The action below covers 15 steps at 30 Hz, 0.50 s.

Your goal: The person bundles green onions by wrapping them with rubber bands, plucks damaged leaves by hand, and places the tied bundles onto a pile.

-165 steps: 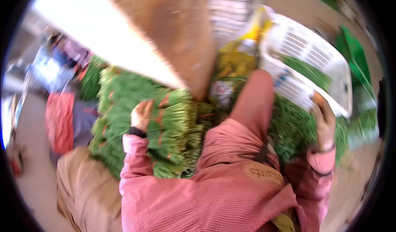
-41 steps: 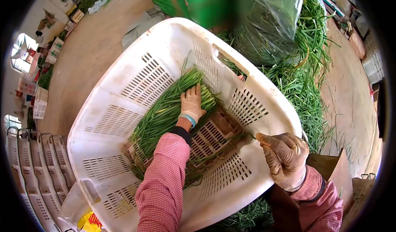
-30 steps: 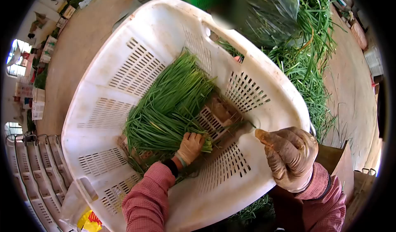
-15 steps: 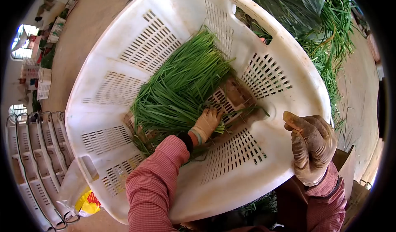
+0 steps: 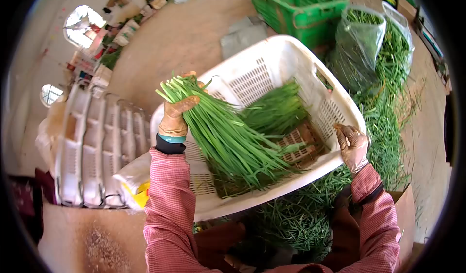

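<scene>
A bunch of garlic chives (image 5: 228,132) with pale cut ends is gripped near those ends by my left hand (image 5: 175,115), in a soiled glove. Its long leaves hang down to the right over the white plastic basket (image 5: 276,195). More chives (image 5: 279,108) lie inside against the far wall. At the basket's right rim is my right hand (image 5: 353,146), in a dirty glove, its fingers curled over the edge. Part of the basket floor, slotted and brownish, shows beside the chives.
A green crate (image 5: 315,18) stands beyond the basket. Clear plastic bags of greens (image 5: 359,44) are at the right, with loose leaves (image 5: 310,219) strewn on the floor. White slatted crates (image 5: 97,146) stand at the left, near a white-and-yellow bag (image 5: 136,185).
My left hand has risen out of the basket with a bunch of chives. The basket now sits lower and less tilted, and my right hand has come onto its rim.
</scene>
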Each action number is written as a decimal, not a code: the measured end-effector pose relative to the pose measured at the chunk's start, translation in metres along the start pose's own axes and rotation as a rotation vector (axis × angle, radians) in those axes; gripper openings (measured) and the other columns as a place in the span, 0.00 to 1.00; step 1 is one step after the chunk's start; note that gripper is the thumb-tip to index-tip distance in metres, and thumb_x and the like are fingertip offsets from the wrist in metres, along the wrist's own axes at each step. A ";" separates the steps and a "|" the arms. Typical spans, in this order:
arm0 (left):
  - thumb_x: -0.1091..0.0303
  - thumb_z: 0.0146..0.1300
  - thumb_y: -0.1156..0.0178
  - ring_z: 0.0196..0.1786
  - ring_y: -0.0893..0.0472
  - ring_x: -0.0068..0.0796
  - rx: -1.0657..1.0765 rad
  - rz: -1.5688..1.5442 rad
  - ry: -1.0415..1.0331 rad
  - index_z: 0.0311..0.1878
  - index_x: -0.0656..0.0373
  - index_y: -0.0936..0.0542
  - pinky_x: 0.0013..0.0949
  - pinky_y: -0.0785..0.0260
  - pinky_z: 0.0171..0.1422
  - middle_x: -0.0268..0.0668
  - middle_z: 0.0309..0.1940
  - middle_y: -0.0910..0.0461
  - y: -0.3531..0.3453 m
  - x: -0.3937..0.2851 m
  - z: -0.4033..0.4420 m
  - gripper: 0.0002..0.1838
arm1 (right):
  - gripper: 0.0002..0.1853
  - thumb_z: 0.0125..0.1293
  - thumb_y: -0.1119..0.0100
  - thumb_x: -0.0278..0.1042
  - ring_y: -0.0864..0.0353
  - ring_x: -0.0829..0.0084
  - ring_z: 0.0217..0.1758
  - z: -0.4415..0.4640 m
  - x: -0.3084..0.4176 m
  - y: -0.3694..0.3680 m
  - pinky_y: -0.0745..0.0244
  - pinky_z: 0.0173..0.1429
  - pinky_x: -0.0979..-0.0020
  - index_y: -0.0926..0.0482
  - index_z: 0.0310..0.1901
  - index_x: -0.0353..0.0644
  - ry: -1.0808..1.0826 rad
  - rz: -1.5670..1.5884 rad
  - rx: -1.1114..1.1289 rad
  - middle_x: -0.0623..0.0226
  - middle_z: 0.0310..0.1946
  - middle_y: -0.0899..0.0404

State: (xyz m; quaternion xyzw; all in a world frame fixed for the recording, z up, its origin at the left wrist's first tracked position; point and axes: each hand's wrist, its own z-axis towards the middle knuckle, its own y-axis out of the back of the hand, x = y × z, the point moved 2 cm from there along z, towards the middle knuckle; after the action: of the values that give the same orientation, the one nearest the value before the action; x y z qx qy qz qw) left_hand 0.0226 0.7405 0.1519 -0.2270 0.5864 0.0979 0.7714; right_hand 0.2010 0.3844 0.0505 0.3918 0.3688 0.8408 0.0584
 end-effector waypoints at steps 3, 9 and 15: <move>0.79 0.42 0.38 0.42 0.23 0.37 -0.097 -0.194 -0.117 0.55 0.60 0.34 0.37 0.27 0.47 0.40 0.39 0.26 -0.030 -0.086 -0.036 0.32 | 0.12 0.55 0.41 0.32 0.24 0.71 0.36 -0.003 -0.017 -0.016 0.29 0.41 0.72 0.23 0.42 0.39 -0.198 0.337 0.111 0.64 0.31 0.22; 0.79 0.43 0.38 0.42 0.24 0.35 -0.013 -0.431 -0.223 0.56 0.58 0.35 0.37 0.28 0.48 0.40 0.40 0.26 -0.090 -0.156 -0.128 0.32 | 0.64 0.32 0.28 0.56 0.57 0.58 0.69 -0.005 0.217 0.075 0.57 0.69 0.62 0.63 0.66 0.46 0.273 0.811 0.294 0.54 0.67 0.61; 0.72 0.47 0.39 0.48 0.26 0.36 -0.179 -0.562 -0.268 0.58 0.58 0.38 0.39 0.31 0.52 0.39 0.43 0.28 -0.148 -0.128 -0.223 0.32 | 0.55 0.37 0.26 0.40 0.44 0.70 0.63 -0.104 0.284 0.032 0.45 0.64 0.68 0.53 0.64 0.41 -0.032 1.121 0.815 0.62 0.60 0.43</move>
State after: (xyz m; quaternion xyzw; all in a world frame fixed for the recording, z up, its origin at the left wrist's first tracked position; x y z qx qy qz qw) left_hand -0.1450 0.5216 0.2615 -0.4320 0.3831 -0.0385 0.8155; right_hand -0.0614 0.4117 0.2029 0.5263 0.3963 0.5325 -0.5314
